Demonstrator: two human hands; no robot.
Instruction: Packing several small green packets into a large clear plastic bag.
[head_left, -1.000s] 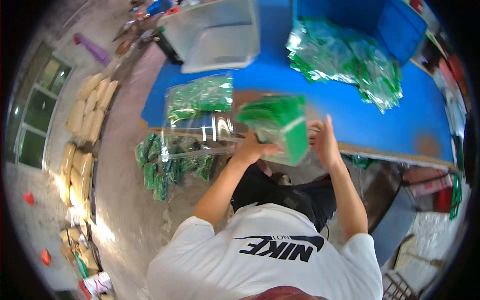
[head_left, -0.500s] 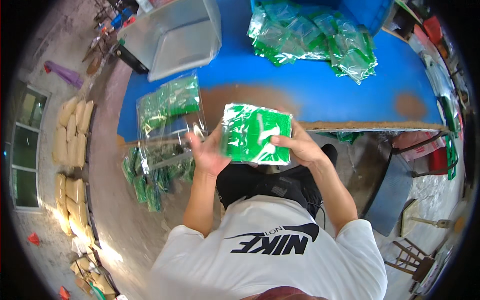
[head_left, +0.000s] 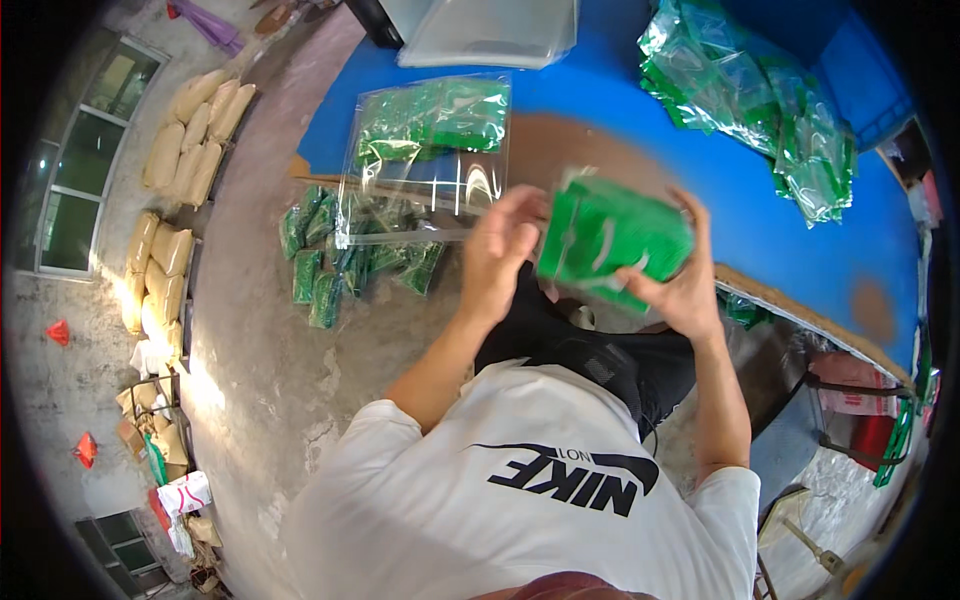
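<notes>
**Green stack (head_left: 620, 235) in the right hand (head_left: 688, 285) at the table's near edge**

I see the stack, somewhat blurred, raised at the near edge of the blue table (head_left: 600, 100). The right hand grips it. The left hand (head_left: 500, 250), fingers spread wide, is just beside it, on its left; I cannot tell whether they touch. On the table's left part lies a clear bag (head_left: 440, 190) holding green packets (head_left: 440, 115), its near part jutting past the table's edge. Beyond it, at the table's far side, I make out a clear tub (head_left: 490, 35). A green heap (head_left: 740, 100) lies at the table's far right, against a blue bin (head_left: 875, 75). Floor bundles (head_left: 325, 290), also green, lie below the table's left end. Pale sacks (head_left: 195, 135) are piled left of the table.
</notes>
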